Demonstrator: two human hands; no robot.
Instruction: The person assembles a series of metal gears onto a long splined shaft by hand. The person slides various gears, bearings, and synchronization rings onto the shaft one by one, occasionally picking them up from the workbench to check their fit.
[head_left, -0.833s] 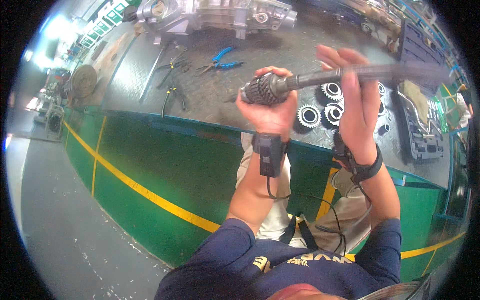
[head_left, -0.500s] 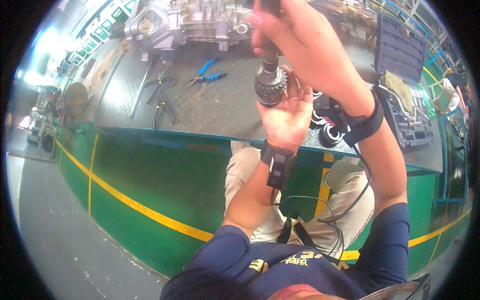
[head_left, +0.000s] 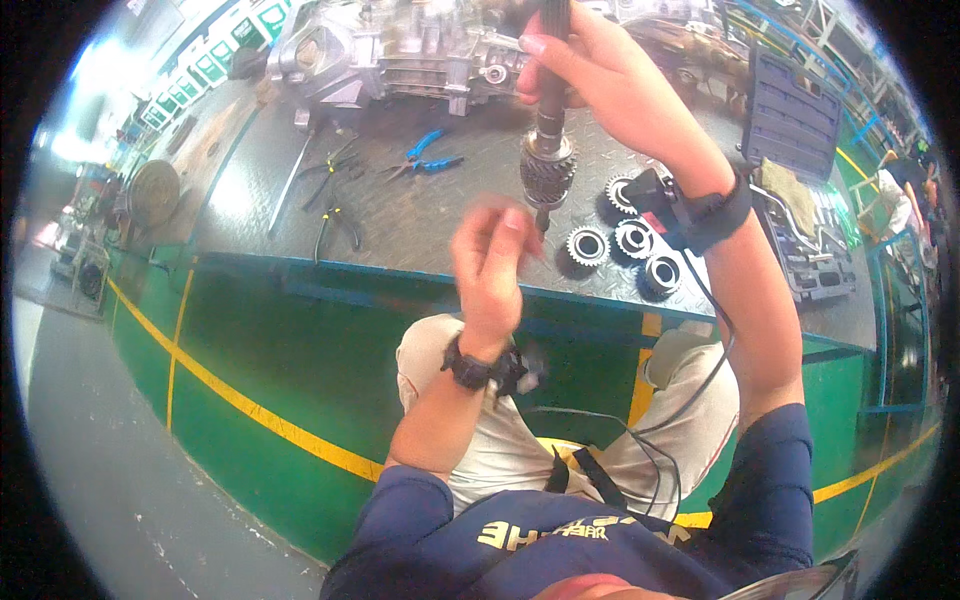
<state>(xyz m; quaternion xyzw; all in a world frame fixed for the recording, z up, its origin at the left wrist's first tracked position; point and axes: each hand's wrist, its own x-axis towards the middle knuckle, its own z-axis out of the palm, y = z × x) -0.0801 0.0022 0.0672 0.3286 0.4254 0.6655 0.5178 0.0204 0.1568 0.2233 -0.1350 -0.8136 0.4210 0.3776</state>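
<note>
My right hand (head_left: 605, 75) is closed round the upper part of a dark splined gear shaft (head_left: 550, 115), holding it upright above the bench. Toward its lower end the shaft carries a toothed gear (head_left: 548, 170), and a narrow tip (head_left: 542, 218) sticks out below. My left hand (head_left: 492, 255) is beside that tip with its fingers curled and the thumb up. Motion smears those fingertips, so whether they touch the shaft or hold anything is unclear. Several loose ring gears (head_left: 587, 244) lie on the bench, right of the shaft and below my right wrist.
A metal gearbox casing (head_left: 400, 65) stands at the back of the steel bench (head_left: 400, 225). Blue-handled pliers (head_left: 430, 155), black pliers (head_left: 335, 225) and a thin rod (head_left: 290, 180) lie to the left. An open tool case (head_left: 790, 115) with a cloth (head_left: 788, 190) sits at right.
My left hand has left its place open under the gear and moved left, its fingers now curled. The shaft, still in my right hand, shows its lower tip, and the ring gears are less covered.
</note>
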